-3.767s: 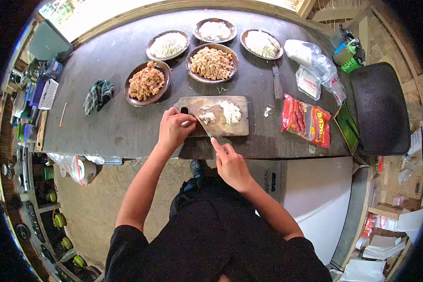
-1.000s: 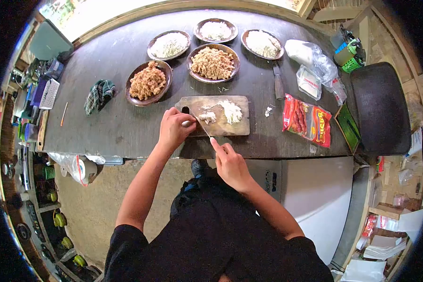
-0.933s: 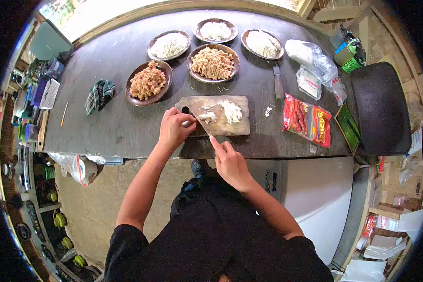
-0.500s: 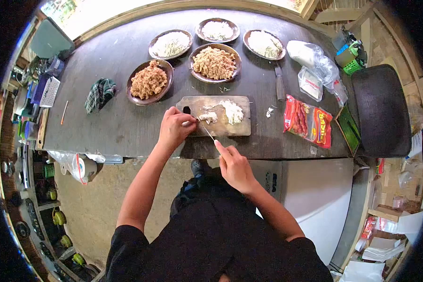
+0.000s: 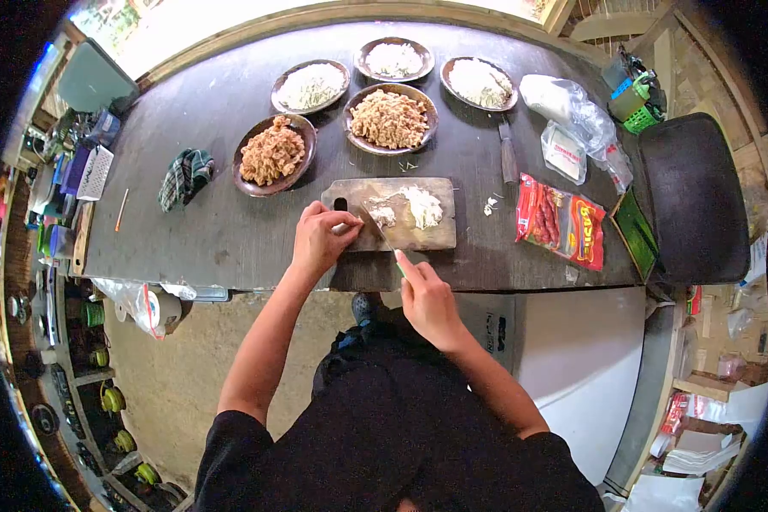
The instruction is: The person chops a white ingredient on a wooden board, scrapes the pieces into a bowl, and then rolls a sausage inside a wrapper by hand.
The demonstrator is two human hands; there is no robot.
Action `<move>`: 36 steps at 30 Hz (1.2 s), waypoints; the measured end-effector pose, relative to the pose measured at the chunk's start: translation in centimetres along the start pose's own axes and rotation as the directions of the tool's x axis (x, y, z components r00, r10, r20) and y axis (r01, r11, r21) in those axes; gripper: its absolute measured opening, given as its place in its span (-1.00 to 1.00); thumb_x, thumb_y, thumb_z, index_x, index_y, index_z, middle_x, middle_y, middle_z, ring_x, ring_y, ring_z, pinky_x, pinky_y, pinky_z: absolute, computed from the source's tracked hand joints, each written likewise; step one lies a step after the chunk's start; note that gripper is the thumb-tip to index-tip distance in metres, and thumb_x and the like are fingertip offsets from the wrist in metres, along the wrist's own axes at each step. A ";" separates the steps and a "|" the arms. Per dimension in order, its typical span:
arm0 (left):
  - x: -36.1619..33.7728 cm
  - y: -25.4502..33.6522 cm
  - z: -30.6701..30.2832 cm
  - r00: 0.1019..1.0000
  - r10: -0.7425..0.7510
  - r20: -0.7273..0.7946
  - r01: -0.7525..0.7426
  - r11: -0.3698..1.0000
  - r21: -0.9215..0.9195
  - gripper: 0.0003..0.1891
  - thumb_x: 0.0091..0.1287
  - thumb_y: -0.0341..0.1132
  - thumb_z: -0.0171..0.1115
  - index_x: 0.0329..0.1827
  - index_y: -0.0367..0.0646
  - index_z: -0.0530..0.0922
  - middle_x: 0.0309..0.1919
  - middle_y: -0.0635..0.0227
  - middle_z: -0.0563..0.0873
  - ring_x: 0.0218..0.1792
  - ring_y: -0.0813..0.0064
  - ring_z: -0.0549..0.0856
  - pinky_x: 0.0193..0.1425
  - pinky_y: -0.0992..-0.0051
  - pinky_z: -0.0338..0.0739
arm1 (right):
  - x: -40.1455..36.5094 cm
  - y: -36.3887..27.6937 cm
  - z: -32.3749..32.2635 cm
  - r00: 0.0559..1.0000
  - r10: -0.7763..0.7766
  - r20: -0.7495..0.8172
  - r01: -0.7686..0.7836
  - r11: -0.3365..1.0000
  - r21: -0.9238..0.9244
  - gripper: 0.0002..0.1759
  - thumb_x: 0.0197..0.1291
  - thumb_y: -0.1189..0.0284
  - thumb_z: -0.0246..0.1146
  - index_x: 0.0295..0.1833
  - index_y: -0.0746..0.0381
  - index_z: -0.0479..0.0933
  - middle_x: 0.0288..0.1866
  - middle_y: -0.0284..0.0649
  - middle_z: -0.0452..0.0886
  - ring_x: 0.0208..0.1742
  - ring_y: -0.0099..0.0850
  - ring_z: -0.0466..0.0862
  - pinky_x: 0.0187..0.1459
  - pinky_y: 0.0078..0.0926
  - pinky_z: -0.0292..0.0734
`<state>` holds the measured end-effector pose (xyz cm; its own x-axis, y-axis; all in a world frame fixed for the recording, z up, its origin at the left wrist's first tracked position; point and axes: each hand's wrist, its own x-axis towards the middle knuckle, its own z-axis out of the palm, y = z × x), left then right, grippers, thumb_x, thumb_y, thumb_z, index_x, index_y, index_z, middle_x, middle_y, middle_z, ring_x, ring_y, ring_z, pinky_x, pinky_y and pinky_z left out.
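On the dark table lies a wooden cutting board [image 5: 442,232] with a dark hole near its left end. A pile of white shredded food [image 5: 421,207] sits on its right part, with a smaller white heap [image 5: 383,216] beside it. My right hand [image 5: 430,300] is closed round the handle of a knife [image 5: 384,235], its blade pointing up and left over the board next to the smaller heap. My left hand [image 5: 322,239] is at the board's left edge, fingers pinched together; a small pale piece at the fingertips is too small to name.
Behind the board stand a bowl of brown food [image 5: 272,152], another bowl [image 5: 389,119] and several plates of white food. A second knife [image 5: 509,158], a red sausage packet [image 5: 559,224] and plastic bags lie right. A checked cloth [image 5: 185,179] lies left.
The knife blade has tilted more steeply and moved slightly right, beside the smaller heap. My left hand has shifted a little to the right. The whole view has moved slightly.
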<state>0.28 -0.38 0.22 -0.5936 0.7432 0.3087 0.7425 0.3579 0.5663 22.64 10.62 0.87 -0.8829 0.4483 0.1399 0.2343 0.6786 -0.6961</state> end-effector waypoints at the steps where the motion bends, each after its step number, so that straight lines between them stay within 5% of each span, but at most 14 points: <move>1: 0.1 -0.1 0.1 1.000 0.010 0.003 -0.010 1.000 0.011 -0.86 0.10 -0.35 0.59 -0.27 -0.05 0.85 -0.33 0.44 0.85 -0.26 0.35 0.66 -0.09 0.36 0.63 | -0.3 0.2 -0.4 1.000 0.010 -0.025 -0.010 1.000 0.023 -0.40 0.35 0.59 0.24 0.50 0.19 0.44 -0.15 0.01 0.61 -0.25 0.05 0.69 -0.22 -0.04 0.61; 8: 0.4 -0.1 1.6 1.000 0.028 0.009 -0.027 0.999 -0.036 -0.89 0.17 -0.26 0.53 -0.27 0.00 0.84 -0.41 0.34 0.79 -0.28 0.25 0.63 -0.08 0.27 0.58 | -1.4 1.3 -2.6 0.987 0.063 -0.146 -0.051 0.995 0.085 -0.40 0.34 0.62 0.26 0.50 0.21 0.46 -0.12 0.05 0.63 -0.14 0.04 0.68 -0.08 -0.14 0.59; 13: 1.2 0.8 2.1 0.995 0.094 0.012 -0.094 0.995 -0.040 -0.88 0.16 -0.27 0.54 -0.26 0.00 0.84 -0.42 0.31 0.75 -0.26 0.23 0.65 -0.08 0.26 0.59 | -2.0 1.1 -1.6 0.994 -0.069 -0.081 0.072 0.997 0.041 -0.36 0.37 0.54 0.25 0.57 0.15 0.38 -0.16 -0.03 0.57 -0.27 0.00 0.68 -0.22 -0.07 0.64; 36: 1.5 0.2 2.4 0.995 0.097 0.019 -0.096 0.995 -0.014 -0.87 0.10 -0.27 0.55 -0.28 0.04 0.85 -0.46 0.30 0.71 -0.28 0.24 0.64 -0.11 0.26 0.58 | -1.5 0.6 -1.2 1.000 0.020 -0.018 -0.020 1.000 -0.020 -0.41 0.37 0.56 0.26 0.51 0.11 0.46 -0.17 -0.03 0.60 -0.24 0.01 0.71 -0.24 -0.03 0.62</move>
<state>0.25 2.18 -1.03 -0.5133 0.7846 0.3477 0.7918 0.2768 0.5444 24.60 10.98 1.07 -0.8708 0.4717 0.1385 0.2601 0.6812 -0.6843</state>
